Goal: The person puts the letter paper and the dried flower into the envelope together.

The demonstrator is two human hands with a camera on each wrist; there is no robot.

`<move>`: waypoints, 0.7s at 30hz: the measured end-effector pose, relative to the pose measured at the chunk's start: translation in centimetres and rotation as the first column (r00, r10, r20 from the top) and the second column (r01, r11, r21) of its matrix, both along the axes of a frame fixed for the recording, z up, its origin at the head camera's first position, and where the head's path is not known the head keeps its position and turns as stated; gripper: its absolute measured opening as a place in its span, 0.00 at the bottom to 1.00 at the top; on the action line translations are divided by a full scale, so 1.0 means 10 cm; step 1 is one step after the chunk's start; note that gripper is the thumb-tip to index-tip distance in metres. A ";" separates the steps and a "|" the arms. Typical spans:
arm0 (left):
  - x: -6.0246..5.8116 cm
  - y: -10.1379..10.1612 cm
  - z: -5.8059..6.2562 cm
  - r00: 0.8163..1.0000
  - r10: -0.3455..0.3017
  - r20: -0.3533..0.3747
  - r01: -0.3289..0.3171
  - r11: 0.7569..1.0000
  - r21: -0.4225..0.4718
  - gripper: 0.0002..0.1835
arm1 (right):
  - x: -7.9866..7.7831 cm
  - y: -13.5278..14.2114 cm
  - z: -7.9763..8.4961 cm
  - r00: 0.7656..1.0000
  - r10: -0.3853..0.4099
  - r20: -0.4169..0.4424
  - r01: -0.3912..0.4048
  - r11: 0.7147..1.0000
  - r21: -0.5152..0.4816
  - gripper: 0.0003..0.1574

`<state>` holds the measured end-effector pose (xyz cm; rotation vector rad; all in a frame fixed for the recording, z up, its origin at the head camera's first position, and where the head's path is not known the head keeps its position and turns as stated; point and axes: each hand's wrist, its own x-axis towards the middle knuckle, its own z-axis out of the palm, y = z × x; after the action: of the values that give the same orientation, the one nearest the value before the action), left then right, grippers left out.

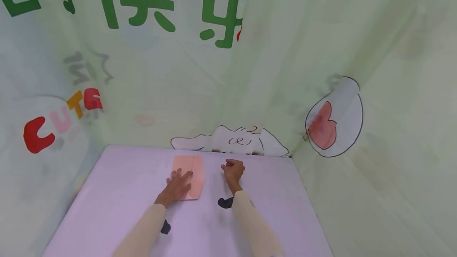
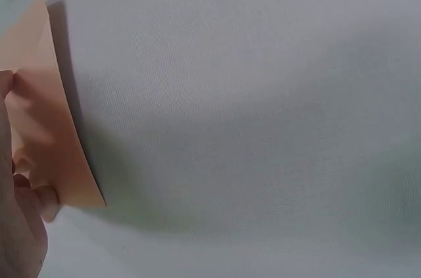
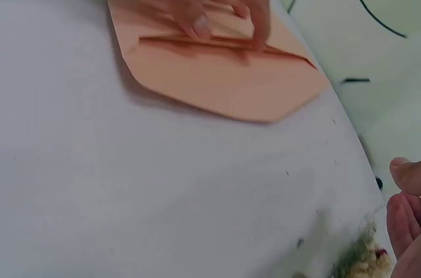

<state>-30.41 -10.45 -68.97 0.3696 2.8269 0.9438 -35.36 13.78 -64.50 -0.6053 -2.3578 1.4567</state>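
A peach-coloured sheet of folded paper (image 1: 197,175) lies on the pale table, with slanted corners on its right side. Along its middle runs a raised fold (image 3: 217,44). My left hand (image 1: 177,185) rests on the paper with fingers spread; its thumb and a finger touch the fold in the right wrist view. The left wrist view catches only part of that hand (image 2: 23,219), beside the paper's lifted edge (image 2: 75,140). To the right of the paper, my right hand (image 1: 233,171) is held apart from it, fingers loosely curled and nothing visible in them.
The table (image 1: 135,169) meets a pale curtain-like backdrop (image 1: 171,90) at its far edge. A dog drawing (image 1: 239,140) is on the backdrop there, and a heart drawing (image 1: 323,126) on the right side. A blurred green and tan patch (image 3: 365,258) shows near the right hand.
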 end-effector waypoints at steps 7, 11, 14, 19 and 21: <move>0.01 -0.01 -0.01 1.000 -0.004 -0.009 0.004 1.000 -0.001 0.26 | 0.01 0.35 -0.05 0.998 -0.056 -0.036 0.055 0.998 -0.030 0.17; 0.01 -0.02 -0.02 1.000 0.007 0.016 -0.007 1.000 0.005 0.26 | 0.06 0.43 -0.14 0.997 -0.079 -0.018 0.078 0.997 -0.021 0.19; 0.01 -0.02 -0.03 0.999 0.006 0.031 -0.006 1.000 0.003 0.27 | 0.10 0.47 -0.21 0.995 -0.096 0.003 0.096 0.995 -0.007 0.19; 0.02 -0.01 -0.02 1.000 0.001 0.017 -0.001 1.000 0.015 0.26 | 0.17 0.56 -0.37 0.996 -0.078 0.040 0.077 0.996 0.035 0.16; 0.02 0.00 -0.02 1.000 -0.004 0.012 0.004 1.000 0.015 0.27 | 0.20 0.60 -0.44 0.997 -0.062 0.044 0.059 0.996 0.060 0.15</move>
<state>-30.21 -10.49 -69.16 0.3697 2.8093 0.9635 -33.37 19.77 -68.86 -0.6959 -2.3855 1.3573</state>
